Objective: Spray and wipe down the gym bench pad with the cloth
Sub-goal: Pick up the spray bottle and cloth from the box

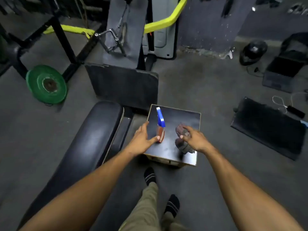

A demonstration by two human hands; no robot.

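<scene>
A spray bottle [160, 125] with a blue trigger head and a reddish body stands upright on a small black-topped box [185, 117]. My left hand [143, 139] is spread open just left of the bottle, its thumb tip touching the bottle's base. A crumpled dark grey-brown cloth [182, 139] lies on the box to the right of the bottle. Over the cloth hovers my right hand [195, 139], fingers loosely bent and touching its top. The long black gym bench pad [90, 139] runs diagonally to the left of the box.
A green weight plate [46, 85] leans on a black rack at the left. A black backrest pad [123, 84] and a yellow-framed machine [165, 20] stand behind the box. A black mat [266, 127], a laptop [283, 72] and a helmet [253, 51] lie on the floor at right.
</scene>
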